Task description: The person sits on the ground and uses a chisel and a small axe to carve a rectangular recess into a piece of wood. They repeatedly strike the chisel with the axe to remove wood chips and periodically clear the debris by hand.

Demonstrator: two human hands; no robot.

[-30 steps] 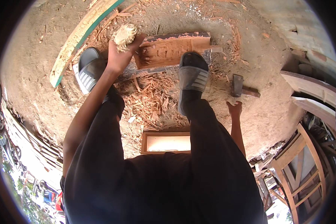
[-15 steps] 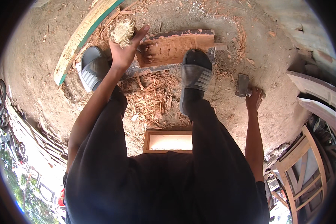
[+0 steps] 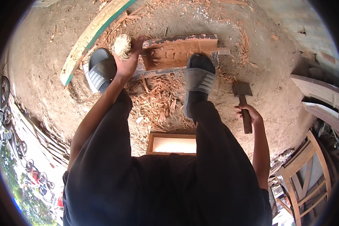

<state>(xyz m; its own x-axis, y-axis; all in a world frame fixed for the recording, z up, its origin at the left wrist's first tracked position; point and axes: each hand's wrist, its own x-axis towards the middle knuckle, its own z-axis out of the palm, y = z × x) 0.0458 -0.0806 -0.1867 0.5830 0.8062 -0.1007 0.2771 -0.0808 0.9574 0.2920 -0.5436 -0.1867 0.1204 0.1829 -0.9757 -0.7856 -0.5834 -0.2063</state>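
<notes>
My left hand point(image 3: 127, 62) is closed around a tool with a pale, frayed top point(image 3: 121, 46), over the left end of a hollowed block of reddish wood point(image 3: 180, 52). The block's outer edges are dark and flaking. My right hand point(image 3: 248, 115) grips the wooden handle of a hatchet-like tool point(image 3: 242, 89) with a broad, dark metal head, held right of my right foot. My feet, in striped slide sandals, are planted at the near side of the block, one toward each end. Reddish wood chips point(image 3: 158, 103) cover the dirt between them.
A long pale plank point(image 3: 94, 26) with a green edge lies at upper left. A wood-framed panel point(image 3: 173, 143) is under me. Weathered boards point(image 3: 314, 84) and wooden frames point(image 3: 305, 175) stand at right, by a corrugated wall point(image 3: 309, 34). Bicycles or motorbikes point(image 3: 37, 177) show at lower left.
My right hand reached out to the tool lying on the ground, took hold of its handle and has turned it upright, head away from me. My left hand has shifted slightly in view.
</notes>
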